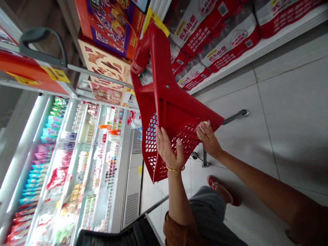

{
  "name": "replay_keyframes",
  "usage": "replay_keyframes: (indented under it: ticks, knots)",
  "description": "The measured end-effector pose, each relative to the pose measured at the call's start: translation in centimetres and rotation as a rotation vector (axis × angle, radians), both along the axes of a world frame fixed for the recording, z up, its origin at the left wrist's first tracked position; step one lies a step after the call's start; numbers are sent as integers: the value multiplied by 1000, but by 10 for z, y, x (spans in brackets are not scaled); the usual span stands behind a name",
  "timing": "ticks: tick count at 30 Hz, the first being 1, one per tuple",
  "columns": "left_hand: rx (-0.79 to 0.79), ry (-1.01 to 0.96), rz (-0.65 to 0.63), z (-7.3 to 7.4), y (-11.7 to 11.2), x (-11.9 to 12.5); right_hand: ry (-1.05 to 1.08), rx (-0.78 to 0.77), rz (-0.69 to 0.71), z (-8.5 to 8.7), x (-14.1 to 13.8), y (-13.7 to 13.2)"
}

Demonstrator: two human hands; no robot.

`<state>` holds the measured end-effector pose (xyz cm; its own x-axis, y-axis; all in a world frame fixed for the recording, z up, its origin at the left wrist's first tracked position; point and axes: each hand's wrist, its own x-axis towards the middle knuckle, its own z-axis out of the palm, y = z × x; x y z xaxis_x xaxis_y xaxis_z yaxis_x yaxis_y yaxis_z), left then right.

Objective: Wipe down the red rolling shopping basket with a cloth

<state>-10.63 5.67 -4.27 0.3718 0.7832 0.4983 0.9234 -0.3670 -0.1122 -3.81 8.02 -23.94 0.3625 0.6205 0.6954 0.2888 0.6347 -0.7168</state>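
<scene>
The picture is tilted on its side. My left hand [168, 151], with a gold bangle [175, 168] at the wrist, grips the mesh wall of a red plastic shopping basket [166, 99]. The basket's long handle points up and away from me. My right hand [208, 140] pinches a small crumpled whitish tissue or cloth [202, 129] against the basket's far mesh corner. I cannot tell exactly what the pale wad is. My red sandal [224, 190] shows on the tiles below my hands.
Shrink-wrapped packs of Nongfu Spring bottled water [217, 37] sit on a low white shelf at the top. A lit refrigerated display case [87, 164] runs along the left. Boxed goods [107, 41] hang beyond the basket. A metal stand [205, 159] rests on the tiled floor [289, 112].
</scene>
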Motion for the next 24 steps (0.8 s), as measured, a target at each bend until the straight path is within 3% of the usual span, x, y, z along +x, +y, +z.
replay_keyframes:
  ticks: [6,11,14,24]
  knots:
    - [-17,-61,-10,1,-4,-1,-32,165,83,55,-2,14]
    - [-28,-115,-33,2,-5,1,-193,208,165,91,-8,31]
    - [-40,-148,-44,2,-5,0,-259,253,148,98,-4,38]
    - [-70,-177,-52,2,-4,-2,-346,263,204,89,29,60]
